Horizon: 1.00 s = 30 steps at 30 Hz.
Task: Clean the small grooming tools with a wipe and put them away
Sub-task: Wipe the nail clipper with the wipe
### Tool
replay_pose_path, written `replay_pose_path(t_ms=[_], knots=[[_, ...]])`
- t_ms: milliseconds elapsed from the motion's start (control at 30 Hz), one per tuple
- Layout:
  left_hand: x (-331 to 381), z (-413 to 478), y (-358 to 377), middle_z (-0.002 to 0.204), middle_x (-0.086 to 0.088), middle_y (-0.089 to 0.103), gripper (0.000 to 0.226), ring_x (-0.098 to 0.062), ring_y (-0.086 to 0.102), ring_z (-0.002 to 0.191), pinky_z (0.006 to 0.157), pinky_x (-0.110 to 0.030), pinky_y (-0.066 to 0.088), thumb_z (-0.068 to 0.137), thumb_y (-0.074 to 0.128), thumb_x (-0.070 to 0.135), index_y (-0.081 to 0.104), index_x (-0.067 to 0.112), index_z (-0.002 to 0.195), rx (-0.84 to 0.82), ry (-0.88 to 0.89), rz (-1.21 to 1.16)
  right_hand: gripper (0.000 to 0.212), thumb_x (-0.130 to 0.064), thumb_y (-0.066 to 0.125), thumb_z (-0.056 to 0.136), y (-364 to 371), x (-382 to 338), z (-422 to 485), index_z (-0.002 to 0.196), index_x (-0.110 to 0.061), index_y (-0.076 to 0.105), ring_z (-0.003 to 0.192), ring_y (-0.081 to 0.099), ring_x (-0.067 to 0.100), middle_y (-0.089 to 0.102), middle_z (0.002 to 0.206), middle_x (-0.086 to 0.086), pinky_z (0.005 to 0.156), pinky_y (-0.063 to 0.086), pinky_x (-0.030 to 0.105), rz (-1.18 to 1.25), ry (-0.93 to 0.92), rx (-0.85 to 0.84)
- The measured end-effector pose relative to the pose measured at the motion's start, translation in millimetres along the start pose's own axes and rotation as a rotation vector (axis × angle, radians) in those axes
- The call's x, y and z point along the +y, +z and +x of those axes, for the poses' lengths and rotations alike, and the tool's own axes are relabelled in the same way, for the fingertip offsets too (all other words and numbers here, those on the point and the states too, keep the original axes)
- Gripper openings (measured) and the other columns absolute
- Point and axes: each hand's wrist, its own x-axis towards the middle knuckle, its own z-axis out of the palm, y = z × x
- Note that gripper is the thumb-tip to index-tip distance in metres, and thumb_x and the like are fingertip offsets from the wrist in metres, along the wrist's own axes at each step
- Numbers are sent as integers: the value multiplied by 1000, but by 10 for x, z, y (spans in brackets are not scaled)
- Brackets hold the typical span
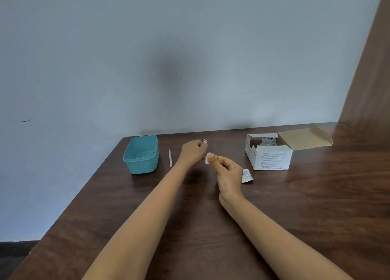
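Behind a dark wooden table (295, 216) we see a pale blue-grey wall (190, 47). On the table an open white cardboard box (270, 157) stands at the right and a teal container (143, 165) at the left. Between them the left hand (193, 150) curls its fingers around a small tool (205, 141) (too small to name), and the right hand (228, 172) pinches a white wipe (207, 158) just beside the left hand. A torn packet (246, 176) lies by the right hand, and a thin tool (170, 158) lies beside the container.
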Motion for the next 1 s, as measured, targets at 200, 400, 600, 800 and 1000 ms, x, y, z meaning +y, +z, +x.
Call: replay_pose_path(t_ms=[200, 400, 600, 800, 1000], knots=[[-14, -465, -62, 81, -9, 65, 18, -12, 71, 84, 76, -25, 57, 96, 51, 14, 58, 6, 81, 57, 82, -746, 9, -18, 74, 81, -45, -90, -40, 78, -9, 72, 52, 43, 0, 59, 56, -14, 59, 35, 17, 152, 36, 99], [-53, -970, -18, 85, -4, 64, 16, -15, 68, 99, 95, -28, 52, 92, 57, 3, 57, 5, 77, 49, 85, -1173, 7, -12, 75, 79, -137, -228, -150, 74, -10, 71, 50, 36, 2, 70, 72, -4, 47, 29, 16, 278, 95, 148], [-41, -1374, -10, 89, -14, 69, 24, -16, 71, 84, 76, -23, 59, 88, 59, -7, 51, 7, 70, 83, -45, -1392, 8, -11, 73, 81, -288, -319, -335, 74, -10, 69, 42, 35, 0, 69, 76, -1, 45, 29, 14, 254, 106, 124], [-36, -1693, 41, 90, -17, 73, 33, -26, 73, 85, 72, -31, 61, 81, 67, -8, 55, 6, 108, 18, -73, -1354, 7, -12, 74, 80, -539, -385, -507, 78, -6, 70, 50, 35, 3, 67, 81, 3, 46, 31, 15, 171, 101, 71], [-17, -1808, 86, 87, -14, 74, 32, -24, 73, 83, 71, -29, 61, 81, 68, -6, 63, 10, 108, 7, -52, -1311, 14, -14, 75, 80, -688, -398, -597, 75, -3, 69, 50, 30, 6, 50, 64, 0, 50, 29, 18, 32, 47, -37]])
